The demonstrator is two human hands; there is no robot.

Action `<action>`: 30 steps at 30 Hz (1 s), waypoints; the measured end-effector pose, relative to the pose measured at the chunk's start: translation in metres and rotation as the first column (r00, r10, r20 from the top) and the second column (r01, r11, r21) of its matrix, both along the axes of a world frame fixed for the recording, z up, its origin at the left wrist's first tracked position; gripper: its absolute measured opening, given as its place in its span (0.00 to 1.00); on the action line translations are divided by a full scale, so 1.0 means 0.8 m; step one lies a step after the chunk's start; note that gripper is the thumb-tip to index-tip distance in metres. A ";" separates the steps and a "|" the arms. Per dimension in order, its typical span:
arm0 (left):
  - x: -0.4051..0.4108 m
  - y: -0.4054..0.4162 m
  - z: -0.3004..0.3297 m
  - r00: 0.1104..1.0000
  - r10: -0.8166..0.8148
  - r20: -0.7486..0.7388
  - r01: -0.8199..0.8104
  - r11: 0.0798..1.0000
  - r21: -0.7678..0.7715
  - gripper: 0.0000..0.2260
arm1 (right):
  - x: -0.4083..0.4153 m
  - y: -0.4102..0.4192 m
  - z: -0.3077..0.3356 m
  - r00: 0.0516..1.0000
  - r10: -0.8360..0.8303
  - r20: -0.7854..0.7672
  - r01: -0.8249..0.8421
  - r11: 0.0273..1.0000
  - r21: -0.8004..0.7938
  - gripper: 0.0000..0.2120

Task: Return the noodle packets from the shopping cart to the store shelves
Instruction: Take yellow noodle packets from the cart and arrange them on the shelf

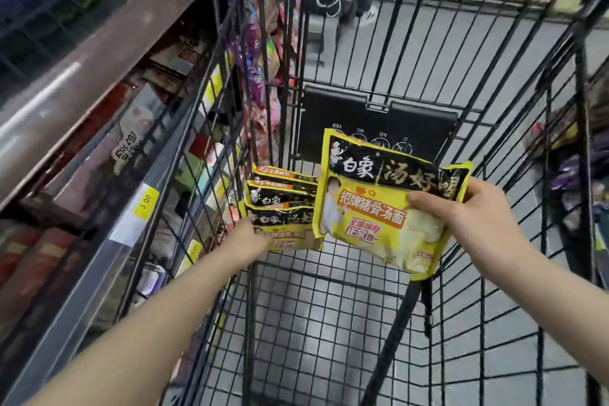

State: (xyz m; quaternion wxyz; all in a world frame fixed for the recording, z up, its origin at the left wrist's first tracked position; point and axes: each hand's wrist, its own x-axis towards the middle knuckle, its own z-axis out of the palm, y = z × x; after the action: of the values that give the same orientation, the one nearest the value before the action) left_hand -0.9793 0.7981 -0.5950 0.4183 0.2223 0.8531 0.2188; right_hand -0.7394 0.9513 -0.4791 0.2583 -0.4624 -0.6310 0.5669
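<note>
Hands point(474, 217) on noodle packets point(385, 204)

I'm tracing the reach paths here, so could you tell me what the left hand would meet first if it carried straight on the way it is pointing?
The left hand points forward and slightly right at the stack of noodle packets standing in the cart's front left corner. It looks at or touching the front packet's lower left edge, though depth is unclear.

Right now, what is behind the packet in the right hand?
Behind the packet held by the right hand: the cart's black flap and wire end. Its lower part and the floor mesh directly behind are covered. The stack sits left, touched by the left hand.
</note>
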 end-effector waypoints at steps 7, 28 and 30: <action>0.000 0.017 -0.053 0.956 0.287 0.059 -0.288 0.957 0.018 0.34 | 0.003 0.011 -0.011 0.999 -0.008 -0.052 0.007 1.000 -0.024 0.07; 0.021 0.018 -0.100 0.900 0.428 0.089 -0.436 0.890 0.131 0.32 | 0.007 0.002 -0.016 0.995 0.048 -0.085 -0.046 0.999 0.025 0.10; 0.024 0.015 -0.097 0.931 0.365 0.009 -0.363 0.922 0.136 0.23 | 0.007 0.001 -0.014 0.995 0.045 -0.085 -0.043 0.999 0.025 0.09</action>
State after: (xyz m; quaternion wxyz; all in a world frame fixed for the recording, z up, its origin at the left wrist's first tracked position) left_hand -0.9600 0.8102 -0.6730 0.3473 0.0896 0.8661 0.3482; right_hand -0.7335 0.9519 -0.4905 0.2782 -0.4206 -0.6359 0.5843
